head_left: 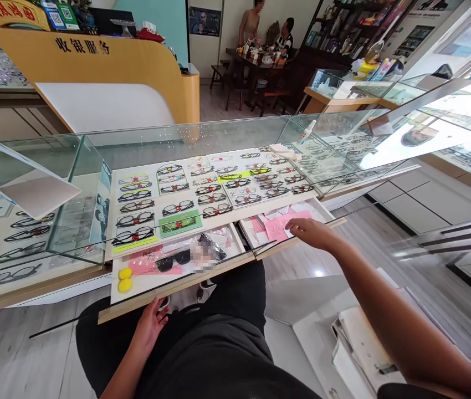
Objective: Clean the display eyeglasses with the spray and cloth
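Observation:
Two shallow drawers are pulled out under a glass display case. My right hand (308, 231) is over the right drawer (324, 213), its loosely bent fingers at the edge of a pink paper slip (279, 226). Whether the fingertips press on the slip is hard to make out. A dark pen-like stick (265, 246) lies close by. Below the front edge of the left drawer (173, 290), my left hand (151, 322) is open, fingers apart and holding nothing. That drawer contains sunglasses (173, 259), pink papers (139, 263), a clear plastic packet (220, 244) and two yellow round pieces (124, 279).
Rows of eyeglasses (177, 207) lie on trays inside the glass case (194, 130). A white bottle (307, 132) stands on the glass. An open white cabinet (314, 338) is beside my right leg. Beyond are a yellow counter (136, 61) and two people near a dark table (256, 58).

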The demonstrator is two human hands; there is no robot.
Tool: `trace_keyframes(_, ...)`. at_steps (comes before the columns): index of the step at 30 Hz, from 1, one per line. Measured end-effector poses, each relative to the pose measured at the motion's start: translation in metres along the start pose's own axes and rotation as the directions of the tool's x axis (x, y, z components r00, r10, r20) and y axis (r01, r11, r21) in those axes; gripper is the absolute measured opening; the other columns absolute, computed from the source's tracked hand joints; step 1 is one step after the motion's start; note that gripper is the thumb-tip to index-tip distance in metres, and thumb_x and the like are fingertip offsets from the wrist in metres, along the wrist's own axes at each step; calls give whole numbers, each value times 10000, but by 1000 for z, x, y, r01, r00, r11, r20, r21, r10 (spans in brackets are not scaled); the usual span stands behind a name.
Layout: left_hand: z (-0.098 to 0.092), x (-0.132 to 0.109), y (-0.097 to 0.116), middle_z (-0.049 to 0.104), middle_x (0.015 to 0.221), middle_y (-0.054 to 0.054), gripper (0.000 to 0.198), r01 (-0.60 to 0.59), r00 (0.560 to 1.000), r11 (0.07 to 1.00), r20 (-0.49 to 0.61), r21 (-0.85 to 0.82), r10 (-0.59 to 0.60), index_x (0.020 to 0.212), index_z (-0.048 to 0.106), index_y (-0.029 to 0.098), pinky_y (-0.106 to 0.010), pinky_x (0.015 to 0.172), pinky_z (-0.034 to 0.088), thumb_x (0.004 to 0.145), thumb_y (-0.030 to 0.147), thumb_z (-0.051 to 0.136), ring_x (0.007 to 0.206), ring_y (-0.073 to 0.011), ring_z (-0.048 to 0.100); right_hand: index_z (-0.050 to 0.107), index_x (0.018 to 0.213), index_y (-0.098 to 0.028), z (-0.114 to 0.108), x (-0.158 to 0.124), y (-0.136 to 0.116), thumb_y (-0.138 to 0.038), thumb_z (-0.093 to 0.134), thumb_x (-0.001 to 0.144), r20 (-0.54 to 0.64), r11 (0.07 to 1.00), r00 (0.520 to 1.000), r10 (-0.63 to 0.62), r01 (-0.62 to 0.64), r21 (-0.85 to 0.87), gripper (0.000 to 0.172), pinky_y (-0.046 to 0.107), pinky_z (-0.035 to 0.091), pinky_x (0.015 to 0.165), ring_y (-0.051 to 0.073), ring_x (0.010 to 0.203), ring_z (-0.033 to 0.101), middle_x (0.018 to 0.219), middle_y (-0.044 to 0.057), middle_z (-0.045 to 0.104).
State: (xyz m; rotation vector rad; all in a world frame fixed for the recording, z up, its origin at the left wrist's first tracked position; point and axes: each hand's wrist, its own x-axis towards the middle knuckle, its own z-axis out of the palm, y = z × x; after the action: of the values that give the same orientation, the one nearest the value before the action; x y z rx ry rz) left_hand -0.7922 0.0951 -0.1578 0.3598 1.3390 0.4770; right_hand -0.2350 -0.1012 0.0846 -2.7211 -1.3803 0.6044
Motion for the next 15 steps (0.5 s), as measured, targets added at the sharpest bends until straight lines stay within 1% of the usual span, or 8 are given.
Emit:
trace_keyframes(3,-2,-5,-4,809,1341,-109,199,27,999,999,-21,-19,-28,1245,745,220,-257,577,560,1054,236,692,824,-180,791,841,1004,-280,-5,5,8,-321,622,924,143,1000,989,-27,28,-6,237,415,618,856,323,1025,822,1122,74,883)
trace_keyframes(5,-2,-9,-8,811,1338,-112,200,24,998,1000,-49,-19,-25,1251,746,230,-246,573,539,1061,246,686,830,-180,791,842,947,-277,-8,17,5,-314,643,925,238,997,969,-72,78,-20,203,410,612,812,320,968,819,1097,83,881)
trace_keyframes(6,-2,-11,-9,814,1331,-112,208,24,998,1000,-63,-12,-24,1259,748,239,-245,575,531,1059,254,693,835,-183,793,845,955,-276,-9,26,0,-311,629,949,247,991,962,-113,126,-35,219,408,611,818,315,966,815,1108,86,878)
trace_keyframes(7,-3,-13,-11,818,1322,-109,220,27,997,1000,-71,-4,-27,1269,749,247,-247,580,528,1054,261,703,839,-188,796,849,988,-274,-8,38,-6,-305,604,981,231,981,959,-164,183,-65,247,409,612,846,311,990,810,1134,90,873)
trace_keyframes(9,-5,-16,-14,825,1305,-99,237,38,996,999,-79,5,-38,1274,749,257,-254,590,528,1039,259,721,837,-192,800,848,1111,-254,-6,66,-24,-289,557,1046,108,935,949,-297,312,-167,301,421,598,988,314,1136,780,1241,111,848)
trace_keyframes(10,-6,-17,-15,827,1300,-94,239,44,996,999,-80,5,-43,1271,748,258,-257,593,529,1034,251,720,833,-192,802,843,1166,-239,-4,83,-33,-287,566,1060,65,907,937,-343,348,-239,301,434,582,1048,323,1203,754,1295,126,829)
trace_keyframes(13,-9,-20,-17,829,1296,-87,250,65,994,998,-85,-7,-66,1273,742,261,-265,595,537,1032,222,687,816,-190,804,841,1189,-189,3,135,-53,-256,631,1044,18,880,929,-369,355,-315,264,487,522,1150,367,1319,666,1400,176,777)
trace_keyframes(15,-10,-22,-16,825,1311,-89,274,89,993,996,-79,-24,-90,1287,734,266,-278,613,556,1029,205,665,828,-197,813,848,1168,-153,6,166,-58,-235,652,1026,0,871,928,-372,350,-344,255,527,501,1162,400,1360,615,1450,211,745)
